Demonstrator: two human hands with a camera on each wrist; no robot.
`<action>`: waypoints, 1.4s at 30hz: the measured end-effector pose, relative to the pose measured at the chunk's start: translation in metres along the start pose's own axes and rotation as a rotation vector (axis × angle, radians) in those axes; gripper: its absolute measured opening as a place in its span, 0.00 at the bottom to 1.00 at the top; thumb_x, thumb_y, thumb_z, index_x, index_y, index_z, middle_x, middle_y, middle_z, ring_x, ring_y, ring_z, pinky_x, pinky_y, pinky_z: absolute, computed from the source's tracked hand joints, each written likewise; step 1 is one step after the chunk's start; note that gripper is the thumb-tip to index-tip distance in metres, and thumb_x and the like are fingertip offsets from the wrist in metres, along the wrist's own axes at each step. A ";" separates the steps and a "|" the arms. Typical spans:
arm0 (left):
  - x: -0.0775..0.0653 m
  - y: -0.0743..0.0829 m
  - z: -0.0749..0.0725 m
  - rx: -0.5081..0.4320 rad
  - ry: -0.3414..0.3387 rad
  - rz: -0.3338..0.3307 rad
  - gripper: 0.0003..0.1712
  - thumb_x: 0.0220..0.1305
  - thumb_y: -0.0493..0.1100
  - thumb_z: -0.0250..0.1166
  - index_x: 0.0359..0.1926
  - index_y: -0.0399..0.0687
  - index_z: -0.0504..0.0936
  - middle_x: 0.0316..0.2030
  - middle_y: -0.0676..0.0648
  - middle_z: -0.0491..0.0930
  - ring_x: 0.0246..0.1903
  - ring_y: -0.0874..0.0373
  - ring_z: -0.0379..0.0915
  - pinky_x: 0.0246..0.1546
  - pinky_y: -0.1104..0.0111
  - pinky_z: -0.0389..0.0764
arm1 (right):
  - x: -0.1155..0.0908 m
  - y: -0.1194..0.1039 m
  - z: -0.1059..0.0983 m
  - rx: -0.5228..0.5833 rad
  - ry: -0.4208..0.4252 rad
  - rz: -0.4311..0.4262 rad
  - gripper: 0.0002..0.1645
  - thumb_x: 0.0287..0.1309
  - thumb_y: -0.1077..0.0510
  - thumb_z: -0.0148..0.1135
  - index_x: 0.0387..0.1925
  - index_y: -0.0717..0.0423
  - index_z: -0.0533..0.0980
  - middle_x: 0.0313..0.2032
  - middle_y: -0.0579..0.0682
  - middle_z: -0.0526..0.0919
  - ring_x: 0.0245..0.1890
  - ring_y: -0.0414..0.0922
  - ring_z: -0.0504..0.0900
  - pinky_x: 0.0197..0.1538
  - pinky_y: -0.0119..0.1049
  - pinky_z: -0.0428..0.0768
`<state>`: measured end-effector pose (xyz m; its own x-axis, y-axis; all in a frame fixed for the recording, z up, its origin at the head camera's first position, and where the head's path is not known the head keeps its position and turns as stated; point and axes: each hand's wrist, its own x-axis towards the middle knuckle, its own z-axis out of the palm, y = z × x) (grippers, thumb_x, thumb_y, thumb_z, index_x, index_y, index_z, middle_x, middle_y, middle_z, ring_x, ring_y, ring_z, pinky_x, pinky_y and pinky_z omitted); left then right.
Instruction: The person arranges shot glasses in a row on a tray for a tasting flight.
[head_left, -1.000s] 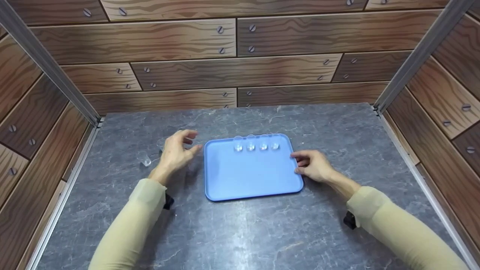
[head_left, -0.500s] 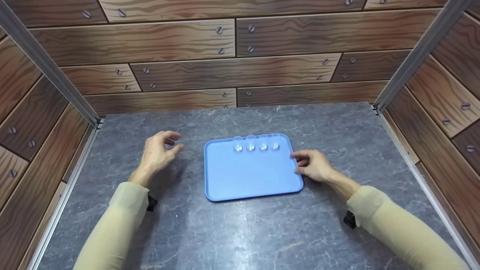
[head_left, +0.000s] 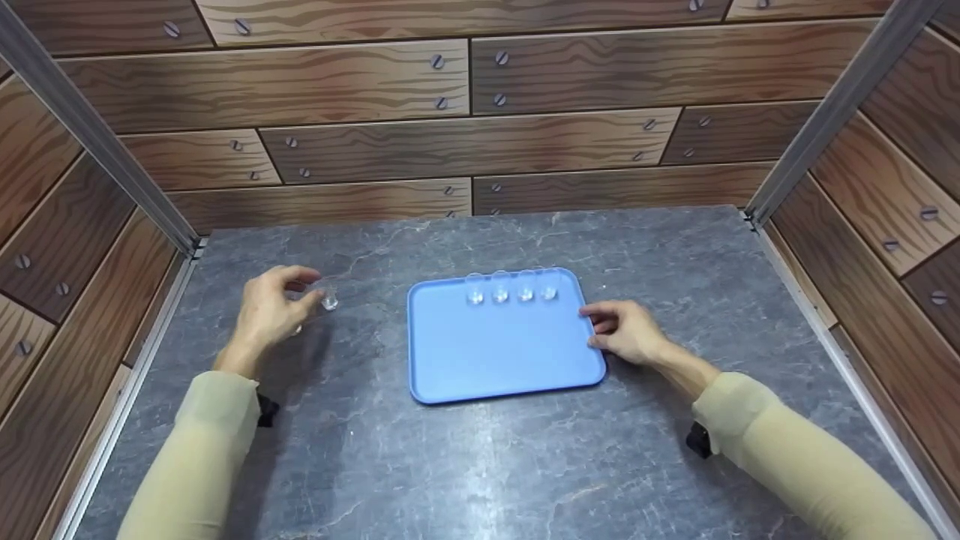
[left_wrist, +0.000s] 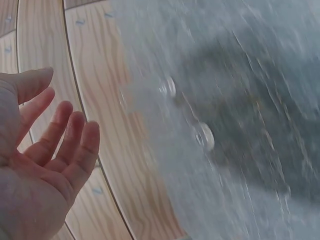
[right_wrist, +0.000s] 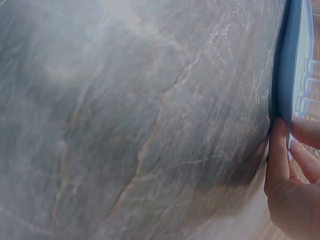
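A blue tray (head_left: 495, 352) lies on the table, with a row of several small clear cups (head_left: 501, 294) standing along its far edge. My right hand (head_left: 628, 330) pinches the tray's right rim; in the right wrist view its fingers and thumb lie on either side of the tray edge (right_wrist: 284, 60). Left of the tray, my left hand (head_left: 271, 311) hovers with relaxed, parted fingers and nothing in them. Two clear cups are by it: one cup (head_left: 330, 298) beyond the fingertips, another (head_left: 298, 328) mostly hidden by the hand. Both cups (left_wrist: 204, 137) look blurred in the left wrist view.
The grey marbled table (head_left: 480, 465) extends on all sides of the tray. Wood-print walls (head_left: 375, 82) enclose it at the back and both sides, with metal posts (head_left: 817, 112) at the far corners.
My left hand has moved left, away from the tray and past the loose cups, uncovering one on its right. My right hand and the tray have stayed in place.
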<state>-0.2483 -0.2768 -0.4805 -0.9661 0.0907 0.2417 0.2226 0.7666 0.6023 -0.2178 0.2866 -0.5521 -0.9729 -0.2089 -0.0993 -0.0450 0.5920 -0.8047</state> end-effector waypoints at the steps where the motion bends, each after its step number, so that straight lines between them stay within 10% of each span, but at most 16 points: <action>1: -0.001 -0.002 -0.002 0.007 0.001 -0.006 0.17 0.71 0.39 0.75 0.57 0.40 0.92 0.53 0.33 0.91 0.54 0.34 0.91 0.59 0.40 0.88 | 0.000 0.000 0.000 -0.002 -0.002 -0.002 0.31 0.60 0.73 0.76 0.66 0.70 0.82 0.54 0.70 0.91 0.49 0.51 0.91 0.43 0.21 0.83; 27: -0.024 -0.061 -0.013 0.017 -0.155 -0.258 0.32 0.74 0.47 0.75 0.73 0.38 0.82 0.69 0.30 0.84 0.69 0.30 0.81 0.69 0.36 0.81 | 0.001 0.001 -0.001 -0.005 -0.003 0.017 0.32 0.62 0.72 0.76 0.68 0.68 0.83 0.58 0.70 0.89 0.54 0.57 0.91 0.45 0.20 0.82; 42: -0.029 -0.066 -0.007 0.014 -0.111 -0.263 0.28 0.73 0.45 0.76 0.68 0.36 0.85 0.61 0.29 0.88 0.59 0.35 0.88 0.55 0.52 0.86 | 0.002 0.001 0.000 -0.008 -0.004 0.031 0.32 0.62 0.73 0.76 0.68 0.68 0.83 0.58 0.70 0.90 0.54 0.57 0.91 0.45 0.20 0.82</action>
<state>-0.2340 -0.3348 -0.5218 -0.9990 -0.0443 -0.0068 -0.0389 0.7815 0.6227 -0.2194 0.2870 -0.5536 -0.9729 -0.1934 -0.1270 -0.0163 0.6049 -0.7962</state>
